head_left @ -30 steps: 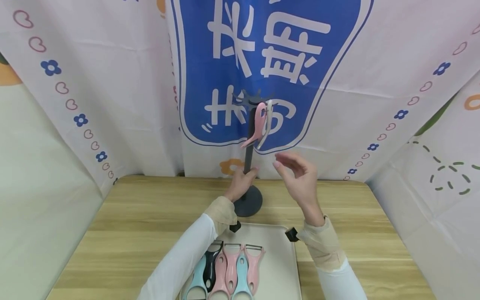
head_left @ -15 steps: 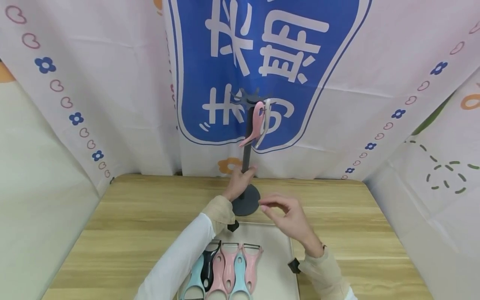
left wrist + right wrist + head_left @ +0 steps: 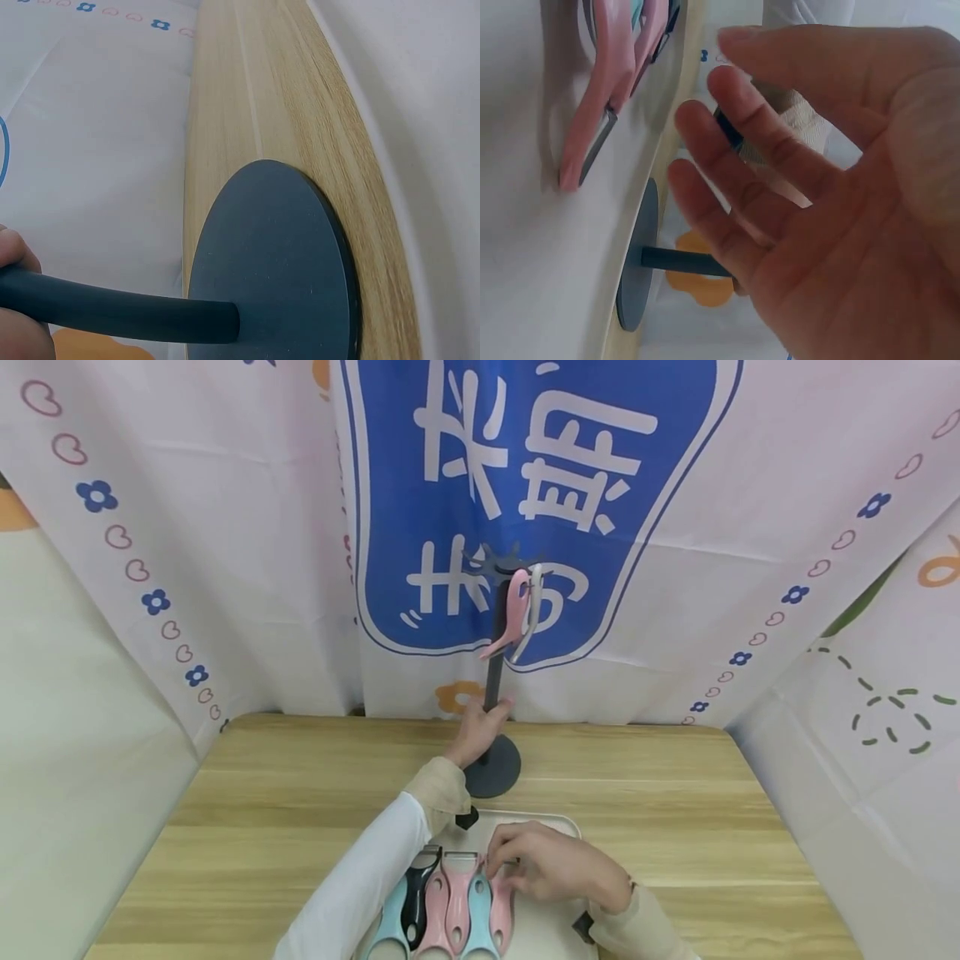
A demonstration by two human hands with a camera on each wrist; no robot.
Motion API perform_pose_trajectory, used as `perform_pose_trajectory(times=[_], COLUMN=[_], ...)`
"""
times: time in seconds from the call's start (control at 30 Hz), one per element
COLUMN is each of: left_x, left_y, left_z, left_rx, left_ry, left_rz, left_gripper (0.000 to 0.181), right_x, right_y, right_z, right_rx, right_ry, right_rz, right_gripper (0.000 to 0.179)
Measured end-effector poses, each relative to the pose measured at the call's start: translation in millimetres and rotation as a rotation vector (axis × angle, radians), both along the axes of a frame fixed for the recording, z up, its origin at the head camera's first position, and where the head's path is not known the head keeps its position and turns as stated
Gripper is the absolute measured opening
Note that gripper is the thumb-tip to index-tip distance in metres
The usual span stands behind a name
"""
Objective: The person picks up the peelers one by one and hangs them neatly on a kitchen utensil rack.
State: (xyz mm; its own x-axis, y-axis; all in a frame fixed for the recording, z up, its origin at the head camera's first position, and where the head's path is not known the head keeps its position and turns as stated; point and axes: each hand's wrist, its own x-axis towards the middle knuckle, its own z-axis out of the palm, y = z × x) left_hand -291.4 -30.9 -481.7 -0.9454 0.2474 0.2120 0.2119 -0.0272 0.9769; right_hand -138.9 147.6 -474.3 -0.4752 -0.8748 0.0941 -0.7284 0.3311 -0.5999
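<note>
Left hand (image 3: 476, 732) gripping dark stand (image 3: 494, 681), centre frame, right hand (image 3: 555, 864) loosely curved (thumb-to-finger gap narrow) over pink peeler (image 3: 502, 914), lower centre, tray (image 3: 542, 935) beneath.

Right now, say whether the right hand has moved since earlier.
Yes: judged against the stand, the right hand has come down from beside it to over the tray.
</note>
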Motion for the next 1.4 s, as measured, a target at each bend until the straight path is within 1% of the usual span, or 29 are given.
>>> perform_pose_trajectory(times=[0.07,0.23,0.3,0.37,0.47,0.67,0.77,0.87,0.93,1.13,1.2,1.4], left_x=[0.1,-0.9,-1.7,-2.3,-3.4,-3.9,-3.2,-2.7,-2.6,-2.4,-2.5,-2.1], left_y=[0.4,1.3,1.5,1.5,0.2,-1.4,-0.7,-0.5,0.0,0.2,0.7,2.4], left_z=[0.6,-0.1,-0.8,-1.5,-1.6,0.1,1.1,-0.2,-1.1,-2.0,-1.8,-1.0], left_rx=[0.001,0.006,0.008,0.013,0.021,0.016,0.004,0.003,0.006,0.031,0.03,0.045], left_ry=[-0.003,-0.012,-0.016,-0.019,-0.021,-0.017,-0.021,-0.029,-0.035,-0.033,-0.035,-0.037], left_rz=[0.0,0.001,0.0,0.001,0.006,0.018,0.013,0.0,-0.004,0.018,0.013,0.001], left_gripper=[0.055,0.055,0.054,0.054,0.054,0.054,0.054,0.054,0.054,0.054,0.053,0.053], right_x=[2.5,9.6,12.2,13.7,13.4,13.6,15.7,17.8,18.5,17.5,17.2,14.7], right_y=[-2.3,-4.9,-6.7,-8.4,-10.2,-13.8,-15.3,-16.0,-15.6,-14.2,-13.2,-8.1], right_z=[-0.4,-0.1,-0.8,-3.2,-7.9,-8.9,-7.5,-7.9,-8.6,-8.7,-7.4,-3.3], right_rx=[0.027,0.124,0.164,0.184,0.212,0.273,0.319,0.352,0.357,0.3,0.298,0.289], right_ry=[0.007,0.023,0.055,0.094,0.128,0.118,0.106,0.102,0.131,0.202,0.197,0.147], right_rz=[0.016,-0.039,-0.056,-0.058,-0.064,-0.086,-0.11,-0.12,-0.11,-0.068,-0.069,-0.078], right_gripper=[0.02,0.023,0.021,0.022,0.025,0.037,0.036,0.035,0.033,0.031,0.031,0.027])
